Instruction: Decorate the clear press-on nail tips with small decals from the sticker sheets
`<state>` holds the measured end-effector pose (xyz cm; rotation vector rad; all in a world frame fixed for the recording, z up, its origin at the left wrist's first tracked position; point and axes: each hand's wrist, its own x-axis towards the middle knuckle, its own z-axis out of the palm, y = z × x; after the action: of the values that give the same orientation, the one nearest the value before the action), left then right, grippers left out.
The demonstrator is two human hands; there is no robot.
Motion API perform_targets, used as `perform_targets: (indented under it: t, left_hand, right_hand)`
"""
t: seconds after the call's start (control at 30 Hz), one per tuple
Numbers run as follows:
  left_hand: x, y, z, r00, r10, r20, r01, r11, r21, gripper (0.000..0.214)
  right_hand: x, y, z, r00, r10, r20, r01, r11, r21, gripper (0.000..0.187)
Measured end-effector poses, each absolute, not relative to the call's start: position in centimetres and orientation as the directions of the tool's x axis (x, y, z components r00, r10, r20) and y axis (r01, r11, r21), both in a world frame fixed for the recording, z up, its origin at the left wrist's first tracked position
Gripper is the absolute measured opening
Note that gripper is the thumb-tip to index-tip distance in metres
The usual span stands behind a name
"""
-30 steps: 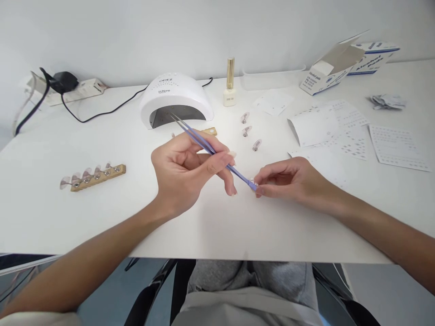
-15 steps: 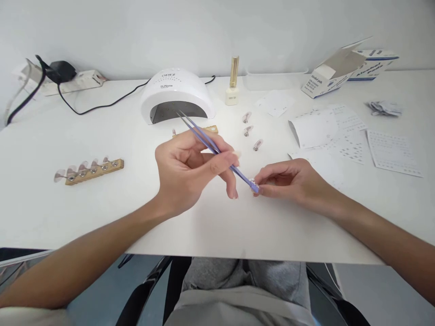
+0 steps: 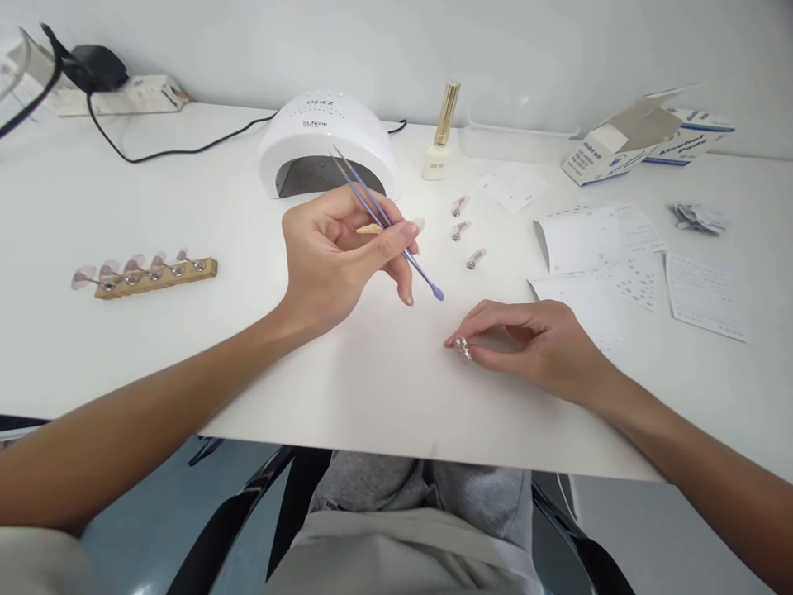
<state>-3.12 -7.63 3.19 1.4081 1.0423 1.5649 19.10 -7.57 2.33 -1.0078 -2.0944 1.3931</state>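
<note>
My left hand (image 3: 328, 260) is closed around purple tweezers (image 3: 422, 273), pointed tips upward toward the lamp, flat spatula end downward to the right. That end hovers above and left of my right hand (image 3: 536, 347), apart from it. Between thumb and fingers, my right hand pinches a small decorated nail tip (image 3: 462, 348) with a shiny, patterned surface. Beyond the hands, several clear pinkish nail tips (image 3: 476, 258) on small metal bases lie on the table. A wooden bar (image 3: 154, 281) at left carries several more in a row. Another wooden piece (image 3: 370, 229) is mostly hidden behind my left hand.
A white nail lamp (image 3: 328, 132) stands at the back, beside a gold-capped polish bottle (image 3: 437, 159). An open alcohol-pad box (image 3: 610, 149), sticker sheets (image 3: 582, 235) and crumpled wrappers (image 3: 700, 218) lie at right. A power strip (image 3: 117, 97) with cables occupies the back left.
The spatula end of the tweezers has lifted off the nail tip and moved up and left with my left hand. My right hand still holds the nail tip. The view has shifted slightly.
</note>
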Motion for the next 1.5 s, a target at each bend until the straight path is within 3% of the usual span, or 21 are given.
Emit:
perform_targets:
  t: [0.2,0.33,0.67,0.87,0.93,1.0,1.13,1.2,1.27,1.37,1.5]
  left_hand:
    - [-3.0,-7.9,3.2,-0.091,0.932,0.351,-0.001,-0.353,0.936,0.019]
    - [-3.0,-7.9,3.2,-0.085,0.933,0.349,0.005,-0.35,0.937,0.017]
    - [-3.0,-7.9,3.3,-0.069,0.949,0.308,0.015,-0.308,0.951,0.015]
    - [-3.1,-8.1,3.5,-0.021,0.961,0.276,0.011,-0.276,0.961,0.013]
    - [-3.1,-8.2,3.7,-0.008,0.957,0.29,0.015,-0.29,0.957,0.012]
    - [-3.1,-8.2,3.8,-0.003,0.959,0.284,0.034,-0.284,0.958,0.011]
    - [-3.1,-8.3,4.0,0.009,0.981,0.192,0.117,-0.192,0.974,0.02]
    - [-3.1,-8.3,3.9,0.015,0.99,0.137,0.158,-0.138,0.978,0.026]
    - [-3.1,-8.3,3.8,0.033,0.996,0.089,0.178,-0.093,0.98,0.028]
    - [-3.0,-8.3,3.5,0.052,0.998,0.044,0.195,-0.053,0.979,0.027]
    - [-3.0,-8.2,3.4,0.055,0.998,0.009,0.208,-0.021,0.978,0.028]
  right_hand:
    - [18.8,-7.3,1.7,-0.737,0.675,0.031,0.36,0.432,-0.827,0.006]
    - [18.7,-7.1,2.0,-0.768,0.639,-0.054,0.421,0.439,-0.794,0.007]
    - [18.9,-6.8,2.2,-0.833,0.548,-0.076,0.377,0.463,-0.802,0.009]
    - [20.8,-6.1,4.6,-0.852,0.482,-0.207,0.409,0.364,-0.837,0.032]
    - [22.3,-5.7,5.9,-0.818,0.529,-0.226,0.436,0.314,-0.844,0.032]
    - [24.1,-5.2,6.8,-0.718,0.678,-0.157,0.447,0.276,-0.851,0.028]
    - [28.0,-4.7,6.6,-0.281,0.957,0.07,0.633,0.24,-0.736,0.027]
    - [29.7,-4.9,5.6,-0.088,0.994,0.072,0.785,0.114,-0.609,0.038]
    - [30.7,-5.3,4.6,-0.011,1.0,-0.02,0.838,-0.002,-0.546,0.05]
    - [30.7,-6.0,3.4,-0.027,0.995,-0.097,0.821,-0.033,-0.57,0.055]
    - [28.9,-6.1,3.0,-0.049,0.994,-0.094,0.747,-0.026,-0.664,0.065]
